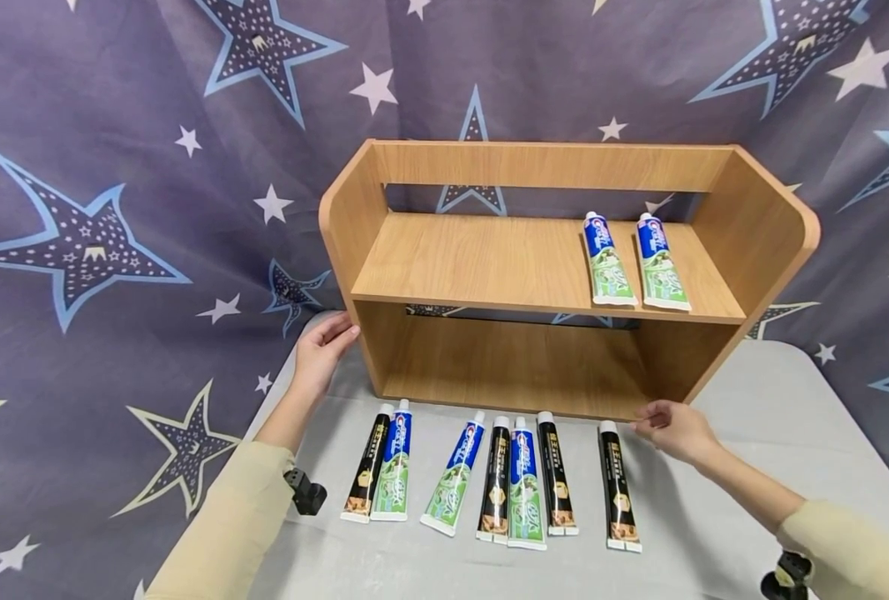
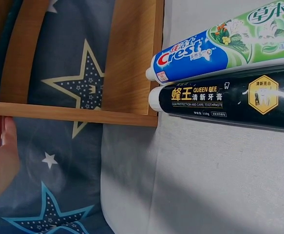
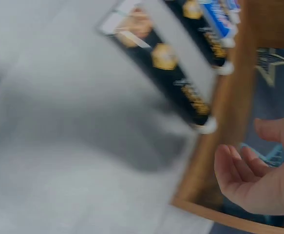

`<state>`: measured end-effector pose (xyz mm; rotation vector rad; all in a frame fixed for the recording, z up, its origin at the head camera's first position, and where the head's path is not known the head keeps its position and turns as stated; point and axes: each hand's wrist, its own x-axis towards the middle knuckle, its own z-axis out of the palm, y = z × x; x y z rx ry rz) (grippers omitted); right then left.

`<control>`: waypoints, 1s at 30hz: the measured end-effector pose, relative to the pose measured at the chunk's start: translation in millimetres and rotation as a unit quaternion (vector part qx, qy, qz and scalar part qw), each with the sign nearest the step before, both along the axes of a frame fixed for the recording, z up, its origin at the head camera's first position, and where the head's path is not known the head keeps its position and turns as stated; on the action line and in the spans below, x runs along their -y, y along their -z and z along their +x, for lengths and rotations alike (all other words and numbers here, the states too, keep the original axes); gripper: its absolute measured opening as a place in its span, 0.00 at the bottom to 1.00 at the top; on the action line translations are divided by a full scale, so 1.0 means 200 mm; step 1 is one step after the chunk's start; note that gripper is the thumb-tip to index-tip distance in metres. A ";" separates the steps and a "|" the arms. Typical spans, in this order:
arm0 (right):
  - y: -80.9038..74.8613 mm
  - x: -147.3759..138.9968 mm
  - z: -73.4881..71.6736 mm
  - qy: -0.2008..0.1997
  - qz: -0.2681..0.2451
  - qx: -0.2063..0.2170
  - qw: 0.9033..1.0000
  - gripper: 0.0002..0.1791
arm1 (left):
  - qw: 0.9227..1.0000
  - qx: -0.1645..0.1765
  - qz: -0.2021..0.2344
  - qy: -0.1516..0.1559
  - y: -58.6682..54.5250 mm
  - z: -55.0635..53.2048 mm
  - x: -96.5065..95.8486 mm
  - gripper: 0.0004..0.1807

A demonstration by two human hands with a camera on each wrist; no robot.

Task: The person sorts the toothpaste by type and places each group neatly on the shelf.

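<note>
A two-tier wooden shelf (image 1: 481, 258) stands on the table. At its left side panel, my left hand (image 1: 322, 354) has its fingertips against the outer face; the left wrist view shows those fingers (image 2: 5, 131) fairly straight at the panel's edge. My right hand (image 1: 676, 429) hovers by the shelf's lower right front edge, fingers loosely bent and holding nothing. Nearest to it lies a black toothpaste tube (image 1: 620, 492), cap toward the shelf. Two blue-and-green Crest toothpaste tubes (image 1: 607, 262) lie side by side at the right of the upper tier.
Several more tubes lie in a row before the shelf, black Queen Bee toothpaste (image 1: 369, 467) mixed with Crest toothpaste (image 1: 451, 475), caps toward the shelf. The grey-white table (image 1: 759, 408) meets a star-patterned curtain (image 1: 152, 167) behind and at the sides.
</note>
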<state>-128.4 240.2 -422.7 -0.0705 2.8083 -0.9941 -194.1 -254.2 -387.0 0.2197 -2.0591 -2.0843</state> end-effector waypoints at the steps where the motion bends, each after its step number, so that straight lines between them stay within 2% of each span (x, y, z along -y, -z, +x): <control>1: 0.03 0.00 0.01 -0.004 0.004 -0.002 1.000 0.16 | 1.000 0.001 -0.002 0.001 0.00 0.00 0.00 0.23; 4: 0.11 0.02 0.03 -0.023 0.010 -0.014 1.000 0.13 | 1.000 0.004 -0.001 0.004 0.00 0.00 0.00 0.24; 9: 0.21 0.04 0.08 -0.038 0.006 -0.008 0.999 0.14 | 1.000 0.005 0.007 0.002 0.00 0.00 0.00 0.24; 12: 0.24 0.06 0.10 -0.019 0.015 0.003 1.000 0.15 | 1.000 0.000 0.011 0.000 0.00 0.00 0.00 0.24; 14: 0.26 0.08 0.10 0.008 0.001 0.030 1.000 0.16 | 1.000 -0.002 0.016 -0.004 0.00 0.00 0.00 0.24; 16: 0.27 0.10 0.11 0.036 -0.034 0.070 0.996 0.17 | 1.000 -0.004 0.021 -0.004 0.00 0.00 0.00 0.24; 19: 0.26 0.13 0.11 0.084 -0.087 0.126 0.985 0.17 | 1.000 -0.003 0.020 -0.001 0.00 -0.01 0.00 0.24; 21: 0.26 0.15 0.12 0.098 -0.101 0.140 0.980 0.16 | 1.000 -0.003 0.017 0.001 0.00 -0.01 0.00 0.23; 23: 0.25 0.17 0.12 0.108 -0.094 0.140 0.980 0.15 | 1.000 -0.003 0.013 0.004 0.00 -0.01 0.00 0.24; 30: 0.24 0.21 0.12 0.102 -0.053 0.149 0.982 0.13 | 1.000 0.001 0.018 0.001 0.00 -0.01 0.00 0.24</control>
